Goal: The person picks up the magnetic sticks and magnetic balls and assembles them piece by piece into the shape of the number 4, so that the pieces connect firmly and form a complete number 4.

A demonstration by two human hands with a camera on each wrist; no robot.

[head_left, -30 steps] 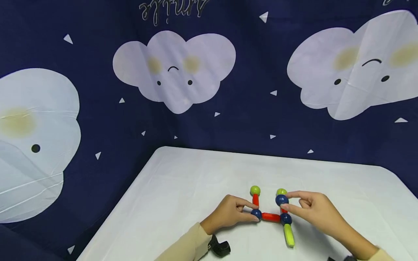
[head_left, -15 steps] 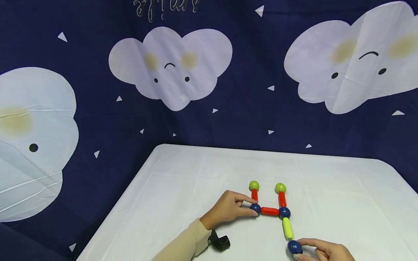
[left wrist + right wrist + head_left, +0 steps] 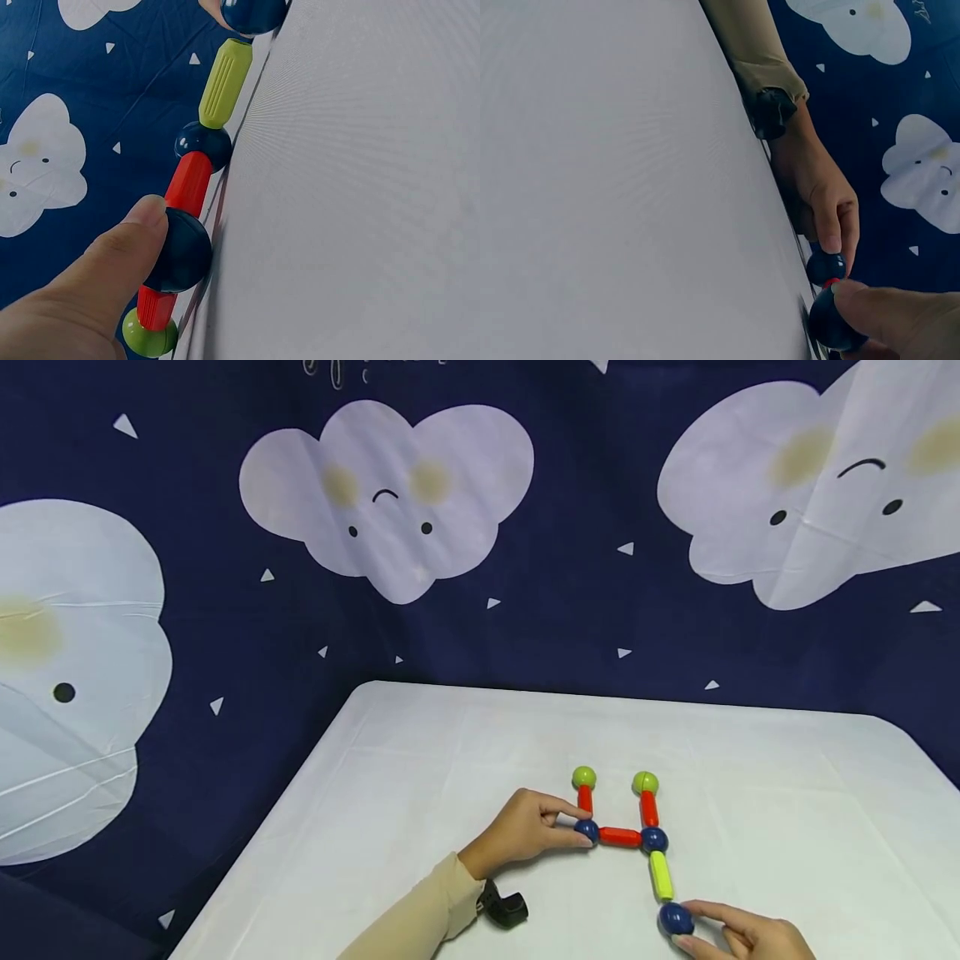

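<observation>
My left hand (image 3: 521, 831) pinches a dark blue ball (image 3: 587, 832) between thumb and fingers. From that ball a red rod (image 3: 585, 799) runs up to a green ball (image 3: 583, 777), and a second red rod (image 3: 620, 837) reaches right to another blue ball (image 3: 654, 840). There, a further red rod (image 3: 648, 808) leads to a second green ball (image 3: 646, 783), while a yellow-green rod (image 3: 661, 876) points toward the front. At its near end my right hand (image 3: 750, 933), partly cut off by the frame, pinches a third blue ball (image 3: 676, 919), which appears to touch the rod.
The pieces lie on a white table (image 3: 450, 735) with rounded far corners. Behind it hangs a dark blue cloth (image 3: 570, 635) with printed clouds and triangles. A black wrist device (image 3: 502, 907) sits at the left sleeve cuff (image 3: 461, 885).
My right hand has carried its blue ball from above the right red rod down to the near end of the yellow-green rod. My left hand keeps its pinch. The head view has shifted slightly.
</observation>
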